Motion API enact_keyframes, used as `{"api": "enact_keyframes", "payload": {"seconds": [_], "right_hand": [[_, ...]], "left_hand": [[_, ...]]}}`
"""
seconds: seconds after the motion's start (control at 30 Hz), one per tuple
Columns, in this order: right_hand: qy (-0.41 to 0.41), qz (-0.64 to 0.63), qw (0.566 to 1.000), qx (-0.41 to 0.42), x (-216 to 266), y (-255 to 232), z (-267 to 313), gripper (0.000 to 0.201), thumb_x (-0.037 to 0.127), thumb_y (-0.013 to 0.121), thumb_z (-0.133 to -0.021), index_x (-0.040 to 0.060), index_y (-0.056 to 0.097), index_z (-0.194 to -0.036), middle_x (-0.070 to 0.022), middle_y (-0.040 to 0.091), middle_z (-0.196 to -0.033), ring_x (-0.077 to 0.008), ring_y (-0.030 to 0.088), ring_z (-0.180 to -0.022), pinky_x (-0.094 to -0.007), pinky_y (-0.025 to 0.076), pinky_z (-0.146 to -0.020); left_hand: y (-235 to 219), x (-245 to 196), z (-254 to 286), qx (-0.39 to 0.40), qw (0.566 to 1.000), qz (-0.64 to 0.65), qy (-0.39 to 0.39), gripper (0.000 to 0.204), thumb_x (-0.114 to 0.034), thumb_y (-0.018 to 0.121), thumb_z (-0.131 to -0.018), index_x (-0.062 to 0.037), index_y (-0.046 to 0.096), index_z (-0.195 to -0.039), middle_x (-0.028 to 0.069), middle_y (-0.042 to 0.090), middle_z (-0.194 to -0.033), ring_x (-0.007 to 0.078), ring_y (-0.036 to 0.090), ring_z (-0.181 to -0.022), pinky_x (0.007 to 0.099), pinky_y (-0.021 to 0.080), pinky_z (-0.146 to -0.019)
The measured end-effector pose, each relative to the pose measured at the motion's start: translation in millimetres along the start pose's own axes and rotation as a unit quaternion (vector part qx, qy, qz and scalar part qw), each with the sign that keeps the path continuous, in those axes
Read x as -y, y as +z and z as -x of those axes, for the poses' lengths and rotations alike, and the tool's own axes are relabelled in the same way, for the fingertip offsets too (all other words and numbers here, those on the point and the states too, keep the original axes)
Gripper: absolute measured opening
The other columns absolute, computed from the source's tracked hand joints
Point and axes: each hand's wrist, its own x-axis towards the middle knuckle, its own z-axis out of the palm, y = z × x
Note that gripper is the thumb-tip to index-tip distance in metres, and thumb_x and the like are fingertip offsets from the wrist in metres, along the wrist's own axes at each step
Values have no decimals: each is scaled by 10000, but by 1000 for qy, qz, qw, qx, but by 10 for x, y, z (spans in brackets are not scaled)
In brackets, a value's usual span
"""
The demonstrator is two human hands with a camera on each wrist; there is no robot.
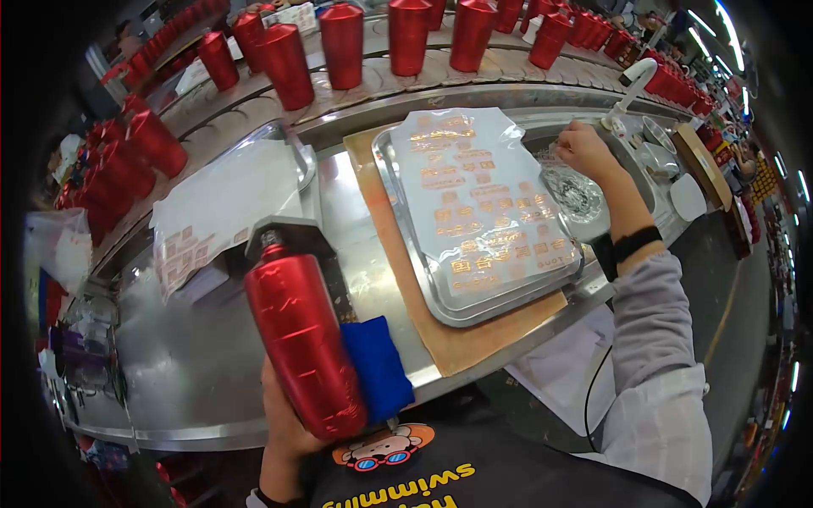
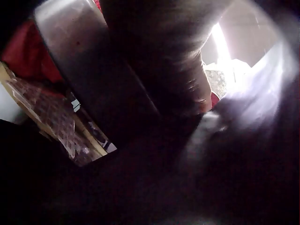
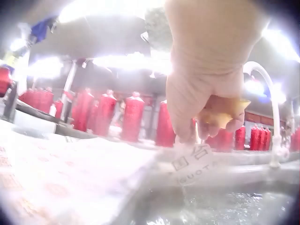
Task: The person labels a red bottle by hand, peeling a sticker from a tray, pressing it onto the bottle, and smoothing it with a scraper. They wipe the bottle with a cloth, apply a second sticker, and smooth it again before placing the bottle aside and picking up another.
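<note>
My left hand (image 1: 284, 419) grips the lower part of a red bottle (image 1: 305, 339), which leans at the near edge of the counter. The left wrist view is mostly dark. A folded blue cloth (image 1: 377, 364) sits against the bottle's right side. Over the sink, my right hand (image 1: 584, 151) pinches a small clear decal (image 3: 194, 161) with printed characters, hanging from thumb and fingertips. Tucked under the curled fingers is a yellow piece (image 3: 222, 115); I cannot tell what it is. Left of the sink, a printed decal sheet (image 1: 474, 190) lies on a metal tray (image 1: 394, 182).
The sink (image 1: 648, 182) holds water and has a white faucet (image 1: 631, 85) behind it. Several red bottles (image 1: 409, 38) stand along a conveyor (image 1: 364, 93) at the back. Another sheet (image 1: 229, 199) lies on the left. Brown board (image 1: 449, 351) lies under the tray.
</note>
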Motion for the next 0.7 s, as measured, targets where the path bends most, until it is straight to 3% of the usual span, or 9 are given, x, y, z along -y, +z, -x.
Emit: {"api": "enact_keyframes", "payload": {"seconds": [0.03,0.13,0.27,0.33,0.5,0.53,0.63,0.7], "right_hand": [[-44,-25,998,-41,185,-141,15,106,100,668,-790,-1,641,-806,-169,619,-946,-345,607,-879,-418,494,-797],[-129,-66,982,-120,898,-596,92,103,40,656,-818,-30,584,-834,-154,588,-984,-311,592,-878,-373,480,-789],[-142,-197,964,-109,1908,-1011,263,100,42,663,-825,-12,578,-826,-153,598,-1035,-335,583,-982,-380,467,-859],[-163,-231,955,-95,2328,-1158,348,106,30,670,-820,-14,574,-830,-148,605,-1071,-331,586,-1024,-369,465,-868],[-259,-303,912,-96,3045,-1216,413,103,47,679,-817,-8,596,-843,-163,606,-1053,-346,591,-990,-386,467,-849],[-267,-304,911,-85,3129,-1229,413,86,49,671,-833,9,595,-837,-127,607,-1106,-260,595,-1010,-340,483,-793],[-294,-354,885,-70,3379,-1337,371,105,75,665,-858,6,591,-830,-112,614,-1092,-211,594,-909,-303,470,-705],[-297,-385,872,-49,3510,-1395,314,118,93,657,-876,5,594,-828,-102,616,-1081,-177,587,-852,-281,459,-651]], "left_hand": [[-53,-13,-56,15,998,-53,30,1028,-333,830,-691,35,248,-1454,215,572,-1241,365,612,-1064,438,461,-961],[-21,8,-16,16,996,87,14,993,-205,852,-695,23,267,-1464,190,537,-1300,327,598,-1129,415,453,-999],[-79,17,235,-45,988,-147,25,1196,-336,868,-696,122,83,-1474,288,491,-1343,424,508,-1240,474,360,-1084],[-78,50,199,-27,994,-96,33,1267,-469,849,-657,106,85,-1489,264,381,-1465,395,447,-1316,558,219,-1119],[-27,150,212,-5,999,-39,36,1275,-490,817,-686,85,24,-1502,251,371,-1478,387,447,-1324,550,174,-1138],[-42,162,212,4,999,-31,30,1278,-504,807,-695,85,11,-1503,258,362,-1483,398,437,-1332,549,159,-1145],[-286,178,162,70,995,60,49,1219,-553,730,-780,79,-16,-1510,270,321,-1507,381,388,-1376,502,168,-1165],[-226,176,107,14,953,302,2,1149,-572,660,-840,73,-11,-1516,268,293,-1522,355,351,-1400,455,183,-1173]]}}
